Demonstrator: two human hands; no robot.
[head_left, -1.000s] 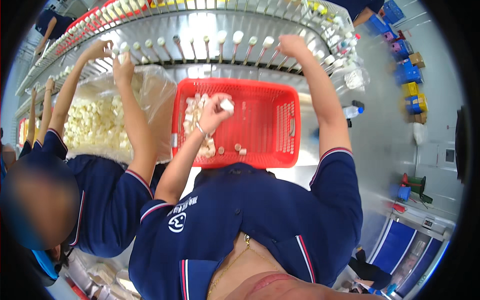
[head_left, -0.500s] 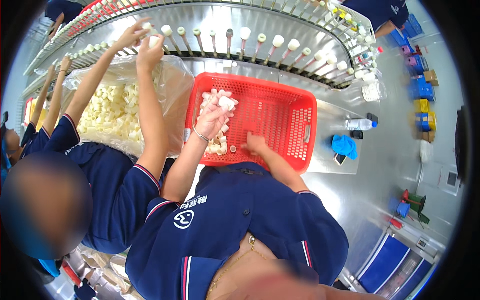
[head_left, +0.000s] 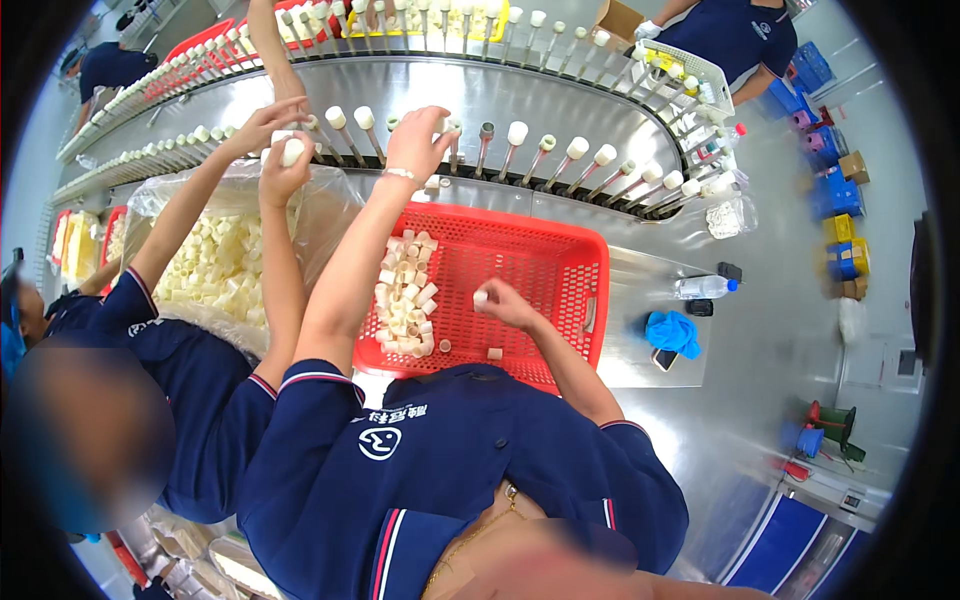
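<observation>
My left hand (head_left: 416,146) reaches to the near row of upright metal spindles, its fingers closed on a short white plastic cap (head_left: 441,125) by the spindle tops. Whether that cap sits on a spindle I cannot tell. Over the red perforated basket (head_left: 520,222), my right hand (head_left: 510,304) pinches another small white cap (head_left: 481,297). A pile of loose white caps (head_left: 407,290) fills the basket's left side. White caps top several spindles right of my left hand, such as one capped spindle (head_left: 516,134); a dark-tipped spindle (head_left: 486,132) stands bare.
At my left a co-worker's hand (head_left: 284,170) holds a white cap beside a plastic-lined box of cream caps (head_left: 215,265). Another person's arm (head_left: 268,45) crosses the far spindle row. A water bottle (head_left: 700,288), blue cloth (head_left: 672,334) and phone (head_left: 664,360) lie right of the basket.
My left hand has gone from above the basket forward to the spindles with a white cap. My right hand has lifted a cap from the basket floor. The view has shifted.
</observation>
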